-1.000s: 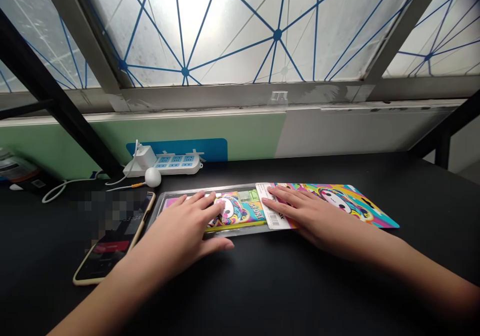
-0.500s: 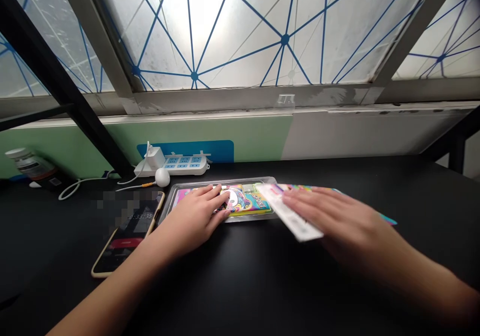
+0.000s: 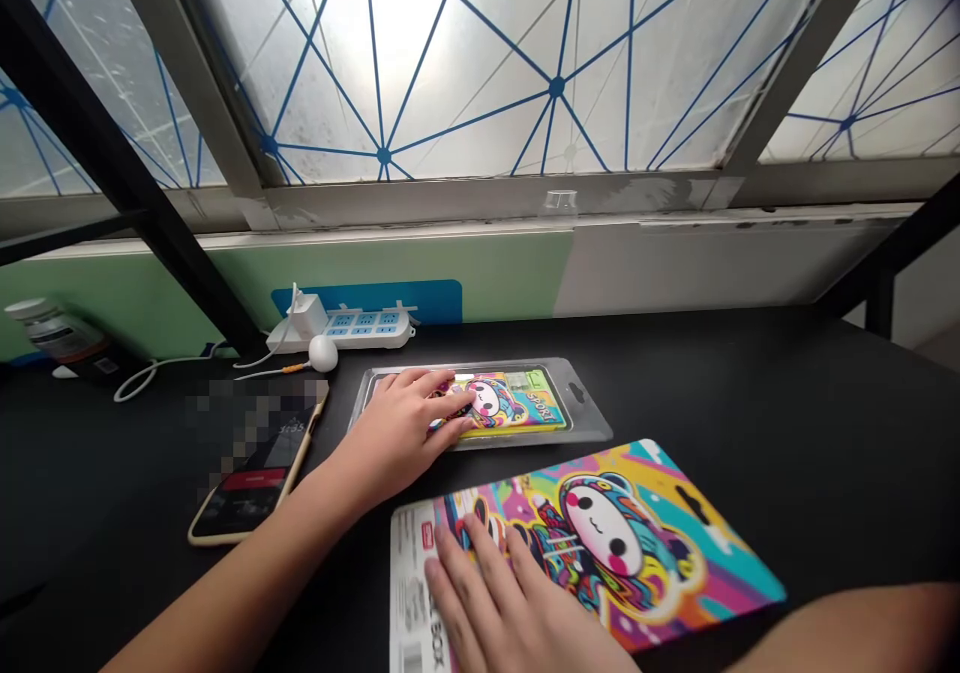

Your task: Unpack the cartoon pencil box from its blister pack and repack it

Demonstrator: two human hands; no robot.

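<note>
My left hand [image 3: 405, 423] rests with fingers spread on a colourful cartoon-printed box [image 3: 536, 408] that lies in a clear plastic blister tray [image 3: 589, 428]; the hand covers the box's left part. Nearer to me, my right hand [image 3: 510, 593] lies palm down, fingers stretched out, on the left part of a bright printed backing card [image 3: 675, 523]. The card shows a cartoon figure in a patterned hood, a white strip with small print at its left, and a hang hole at its right. It lies on the black table, apart from the tray.
A phone [image 3: 259, 478] in a pale case lies left of the tray. Behind it are a white power strip [image 3: 371, 329] with a plugged-in adapter and a round white plug [image 3: 322, 353] on a cable. A bottle [image 3: 56, 333] stands far left, near a black post [image 3: 172, 213].
My right hand has brought the card from beside the tray towards me, turned its printed face up and laid it on the table. The left hand has stayed on the box.
</note>
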